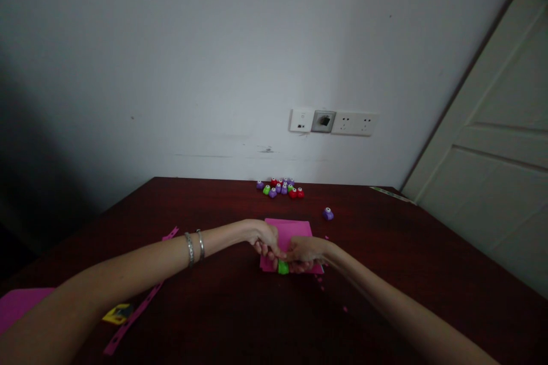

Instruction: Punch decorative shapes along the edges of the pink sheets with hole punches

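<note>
Your left hand (pixel 266 239) and right hand (pixel 306 252) squeeze a small, bright green thing (pixel 283 267) by the near edge of the pink paper (pixel 293 228). The dark table (pixel 385 245) reaches wide both ways.

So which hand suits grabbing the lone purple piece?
Probably the right hand: the purple piece lies right of the pink sheets, nearer it than the left hand, though both seem busy at the green piece.

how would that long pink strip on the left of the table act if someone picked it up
The pink strip would probably sag, being long, narrow and seemingly thin. It is likely light for its length, and the row of holes may make it tear easily.
</note>
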`<state>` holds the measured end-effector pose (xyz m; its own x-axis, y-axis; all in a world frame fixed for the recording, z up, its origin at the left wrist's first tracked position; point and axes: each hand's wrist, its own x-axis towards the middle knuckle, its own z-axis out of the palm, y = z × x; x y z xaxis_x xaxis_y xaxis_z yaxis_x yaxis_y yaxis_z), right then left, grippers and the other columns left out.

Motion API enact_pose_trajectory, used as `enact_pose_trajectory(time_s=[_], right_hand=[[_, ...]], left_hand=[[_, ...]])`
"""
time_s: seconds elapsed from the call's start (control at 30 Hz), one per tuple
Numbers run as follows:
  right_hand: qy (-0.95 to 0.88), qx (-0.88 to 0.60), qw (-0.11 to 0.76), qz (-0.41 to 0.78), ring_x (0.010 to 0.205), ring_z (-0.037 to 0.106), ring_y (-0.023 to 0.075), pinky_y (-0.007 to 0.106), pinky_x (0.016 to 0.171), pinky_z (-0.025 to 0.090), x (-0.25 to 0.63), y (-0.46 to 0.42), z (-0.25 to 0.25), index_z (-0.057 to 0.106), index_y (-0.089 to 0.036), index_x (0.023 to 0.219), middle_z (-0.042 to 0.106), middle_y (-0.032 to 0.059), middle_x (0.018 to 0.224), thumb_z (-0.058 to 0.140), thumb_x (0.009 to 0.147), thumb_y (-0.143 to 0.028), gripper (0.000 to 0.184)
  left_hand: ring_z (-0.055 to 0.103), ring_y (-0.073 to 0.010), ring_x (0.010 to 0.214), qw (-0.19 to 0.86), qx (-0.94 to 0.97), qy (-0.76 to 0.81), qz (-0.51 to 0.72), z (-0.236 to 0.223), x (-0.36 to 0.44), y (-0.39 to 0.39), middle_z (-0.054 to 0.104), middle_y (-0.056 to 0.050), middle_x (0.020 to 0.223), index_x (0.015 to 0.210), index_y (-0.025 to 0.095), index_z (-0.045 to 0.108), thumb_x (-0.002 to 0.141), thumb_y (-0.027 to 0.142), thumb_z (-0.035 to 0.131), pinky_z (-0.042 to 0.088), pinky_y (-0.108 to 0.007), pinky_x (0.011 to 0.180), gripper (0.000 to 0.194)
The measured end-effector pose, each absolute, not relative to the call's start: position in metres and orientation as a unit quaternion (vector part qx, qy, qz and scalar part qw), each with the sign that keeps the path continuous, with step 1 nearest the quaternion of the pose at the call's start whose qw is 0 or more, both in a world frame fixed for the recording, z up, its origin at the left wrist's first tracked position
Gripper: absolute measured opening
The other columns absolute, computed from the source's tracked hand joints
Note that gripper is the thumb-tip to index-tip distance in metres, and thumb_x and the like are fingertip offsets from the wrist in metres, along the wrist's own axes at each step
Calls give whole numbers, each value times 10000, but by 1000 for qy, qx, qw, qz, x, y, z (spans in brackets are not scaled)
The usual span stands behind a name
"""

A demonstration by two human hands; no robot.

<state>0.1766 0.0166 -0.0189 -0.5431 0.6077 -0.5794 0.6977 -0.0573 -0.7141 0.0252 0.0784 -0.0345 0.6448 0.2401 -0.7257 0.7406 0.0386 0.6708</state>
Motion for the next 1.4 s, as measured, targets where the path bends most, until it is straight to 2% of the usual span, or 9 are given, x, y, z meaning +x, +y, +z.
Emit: enact_pose_trajectory(time_s=[0.33, 0.63, 0.7, 0.83, 0.93, 1.1, 1.2, 1.3, 1.4], right_hand=[[689, 478, 33, -544, 296, 287, 37, 172, 316, 203, 180, 14, -27, 485, -147, 507, 394, -64, 357, 426, 847, -400, 428], [724, 488, 26, -487, 316, 347, 45, 174, 335, 249, 183, 15, -25, 514, -135, 531, 454, -41, 402, 442, 835, -371, 392], [735, 497, 5, -462, 318, 355, 49, 179, 344, 258, 182, 11, -24, 494, -142, 498, 447, -42, 391, 465, 816, -377, 396], [751, 519, -38, -406, 313, 368, 59, 190, 359, 271, 179, 2, -25, 446, -157, 425, 429, -35, 359, 479, 793, -414, 449], [753, 547, -72, -360, 317, 384, 72, 202, 375, 278, 177, -5, -29, 459, -163, 442, 423, -31, 358, 458, 798, -426, 442], [759, 590, -152, -230, 500, 507, 115, 218, 468, 287, 175, -17, -37, 550, -152, 565, 566, 14, 529, 567, 752, -375, 291], [764, 604, -191, -127, 570, 552, 139, 228, 509, 300, 174, -28, -38, 575, -167, 626, 625, 37, 617, 505, 806, -428, 324], [756, 623, -187, -75, 563, 578, 155, 238, 508, 304, 173, -39, -36, 575, -183, 676, 635, 43, 618, 377, 866, -458, 388], [753, 638, -153, -52, 595, 615, 184, 243, 498, 314, 169, -47, -36, 581, -191, 738, 659, 58, 662, 381, 855, -469, 361]], left_hand=[[249, -27, 321, 587, 680, 388, -205, -26, 25, 70, 474, -37, 459, 423, 136, 588, 590, 491, 711, 158, -149, 287, 411], [378, -62, 357, 433, 763, 417, -237, 12, 32, 56, 499, -2, 420, 506, 156, 639, 598, 485, 690, 236, -167, 343, 346], [363, -63, 344, 412, 797, 398, -193, 20, 24, 63, 478, 12, 400, 512, 150, 632, 582, 486, 691, 230, -184, 347, 349], [358, -56, 371, 376, 809, 450, 15, 18, 3, 84, 438, 39, 395, 500, 132, 586, 582, 463, 678, 270, -194, 392, 353], [361, -64, 391, 361, 803, 471, 55, 1, -8, 92, 435, 39, 405, 506, 128, 573, 585, 473, 664, 262, -200, 402, 365], [500, -116, 538, 277, 805, 503, 151, -25, -14, 92, 561, 10, 602, 765, 138, 613, 523, 479, 709, 330, -207, 481, 430], [525, -133, 589, 247, 814, 497, 169, -30, -19, 92, 580, 1, 690, 872, 151, 588, 506, 494, 719, 340, -213, 501, 518], [509, -124, 588, 265, 840, 445, 162, -31, -24, 89, 570, 4, 685, 792, 153, 586, 543, 513, 695, 332, -209, 497, 451], [482, -104, 553, 318, 858, 384, 123, -34, -25, 84, 548, 20, 615, 682, 151, 576, 585, 512, 672, 327, -201, 492, 386]])
